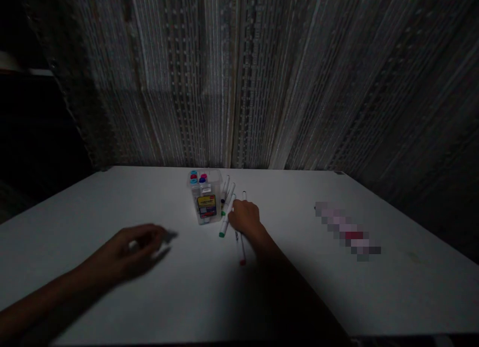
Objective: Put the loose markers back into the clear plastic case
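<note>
My right hand (246, 218) is closed among white marker pens right of a clear plastic case. Its fingertips are against a green-ended marker (223, 229) that lies aslant. Below the same hand a red-ended marker (242, 254) points toward me, its middle hidden by the hand. The clear case (215, 177) stands upright with a yellow and dark label and several blue, red and pink marker ends in its left part. Nearer me on the left, my left hand (136, 244) hovers with thumb and fingers pinched. A small blurred greyish thing shows at its fingertips.
More white markers (225, 187) lie between the case and my right hand, some with dark or green ends. On the right of the white table (299, 292) lies a pixelated long pinkish item (342, 227). A patterned curtain (239, 87) hangs behind the far edge. The light is dim.
</note>
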Tool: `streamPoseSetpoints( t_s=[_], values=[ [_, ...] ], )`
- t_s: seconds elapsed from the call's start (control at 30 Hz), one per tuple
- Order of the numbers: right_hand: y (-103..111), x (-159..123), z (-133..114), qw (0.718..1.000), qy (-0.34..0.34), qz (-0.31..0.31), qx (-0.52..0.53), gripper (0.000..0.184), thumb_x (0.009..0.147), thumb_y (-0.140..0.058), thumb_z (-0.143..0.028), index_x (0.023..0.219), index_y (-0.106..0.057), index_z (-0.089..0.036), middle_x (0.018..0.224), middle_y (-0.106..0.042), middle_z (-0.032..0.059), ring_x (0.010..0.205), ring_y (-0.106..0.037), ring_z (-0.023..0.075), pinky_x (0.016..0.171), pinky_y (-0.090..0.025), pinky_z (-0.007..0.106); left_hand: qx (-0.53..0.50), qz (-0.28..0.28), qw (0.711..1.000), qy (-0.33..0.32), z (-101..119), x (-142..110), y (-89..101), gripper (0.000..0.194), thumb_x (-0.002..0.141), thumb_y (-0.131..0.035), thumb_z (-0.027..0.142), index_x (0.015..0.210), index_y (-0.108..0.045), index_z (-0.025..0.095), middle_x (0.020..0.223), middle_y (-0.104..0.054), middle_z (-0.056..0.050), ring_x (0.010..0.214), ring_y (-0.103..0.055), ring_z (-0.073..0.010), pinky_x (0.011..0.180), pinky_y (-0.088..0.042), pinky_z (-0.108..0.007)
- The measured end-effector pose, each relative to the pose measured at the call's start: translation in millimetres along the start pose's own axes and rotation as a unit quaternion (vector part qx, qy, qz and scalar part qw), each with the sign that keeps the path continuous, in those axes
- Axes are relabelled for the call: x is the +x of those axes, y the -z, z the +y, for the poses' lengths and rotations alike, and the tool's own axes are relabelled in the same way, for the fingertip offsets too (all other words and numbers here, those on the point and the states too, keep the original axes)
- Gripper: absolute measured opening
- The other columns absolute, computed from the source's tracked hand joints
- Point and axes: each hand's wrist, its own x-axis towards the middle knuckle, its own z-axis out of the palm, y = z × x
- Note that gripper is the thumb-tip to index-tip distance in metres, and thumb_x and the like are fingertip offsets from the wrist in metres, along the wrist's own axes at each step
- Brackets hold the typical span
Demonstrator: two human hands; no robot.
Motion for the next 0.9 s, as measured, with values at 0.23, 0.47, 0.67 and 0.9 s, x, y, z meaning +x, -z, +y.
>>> streamPoseSetpoints(
  t_s=[0.23, 0.47, 0.67, 0.9],
  values=[
    [-3.9, 2.3, 0.2, 1.000, -0.007, 0.011, -0.010, 0.031, 0.078, -0.045, -0.021, 0.099, -0.066, -0.012, 0.098, -0.069, 0.0149, 0.095, -0.065, 0.0280, 0.078, -0.048, 0.035, -0.341, 0.214, 0.915, -0.042, 50.7, 86.5, -21.3, 0.048, 0.058, -0.060, 0.049, 0.096, -0.057, 0.020, 0.109, -0.059, -0.001, 0.082, -0.061, -0.0030, 0.060, -0.047, -0.006],
    [-2.9, 1.6, -0.5, 1.000, -0.003, 0.010, -0.016, 0.030, 0.079, -0.044, -0.021, 0.098, -0.065, -0.014, 0.097, -0.069, 0.0139, 0.096, -0.065, 0.0273, 0.077, -0.048, 0.035, -0.396, 0.198, 0.897, -0.001, 29.6, 98.5, -75.8, 0.045, 0.056, -0.064, 0.044, 0.091, -0.055, 0.019, 0.093, -0.061, 0.001, 0.071, -0.055, 0.0003, 0.062, -0.043, -0.010],
    [-1.4, 1.7, 1.0, 1.000, -0.005, -0.015, -0.003, 0.030, 0.081, -0.044, -0.022, 0.102, -0.064, -0.014, 0.102, -0.068, 0.0146, 0.099, -0.063, 0.0269, 0.079, -0.047, 0.034, -0.133, -0.032, 0.990, 0.043, 6.5, -10.3, -64.6, 0.036, 0.064, -0.065, 0.045, 0.083, -0.061, 0.015, 0.087, -0.065, -0.003, 0.084, -0.059, -0.0017, 0.076, -0.047, -0.009],
    [-2.4, 2.5, 1.0, 1.000, -0.014, -0.025, 0.009, 0.030, 0.083, -0.045, -0.024, 0.106, -0.063, -0.015, 0.105, -0.067, 0.0144, 0.102, -0.062, 0.0239, 0.082, -0.045, 0.032, 0.018, -0.205, 0.960, -0.192, -27.7, -107.6, -72.7, 0.023, 0.071, -0.060, 0.037, 0.090, -0.066, 0.027, 0.092, -0.068, -0.001, 0.096, -0.060, -0.0027, 0.096, -0.052, -0.014]
  ],
)
